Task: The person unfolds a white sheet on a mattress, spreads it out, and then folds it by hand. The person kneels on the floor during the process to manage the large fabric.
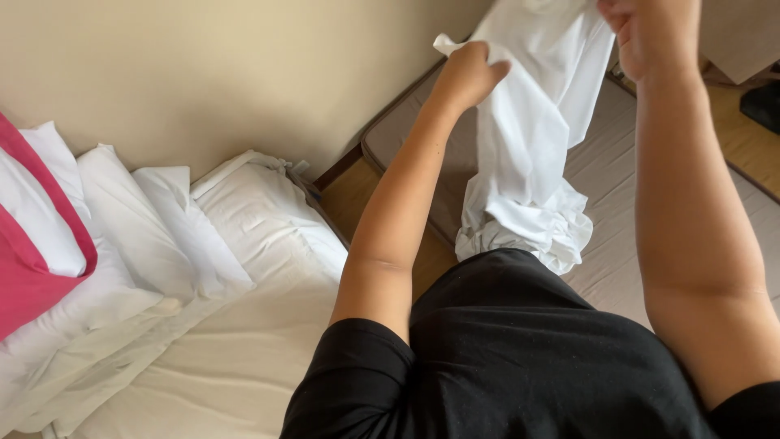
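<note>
Both my hands are raised and grip the top of a white sheet (528, 138). My left hand (470, 71) pinches one upper edge of it. At the frame's top my right hand (646, 32) holds the other edge, partly cut off. The sheet hangs down between my arms and bunches at its lower end, just above a bare beige mattress (605, 171). My black shirt (520, 358) fills the bottom of the view.
A bed with white sheets (244, 341) and white pillows (130, 219) stands at the left against a beige wall (244, 73). A pink-red cloth (32, 268) lies at its far left. A strip of wooden floor (357, 195) separates the bed from the mattress. A dark object (764, 106) sits at the right edge.
</note>
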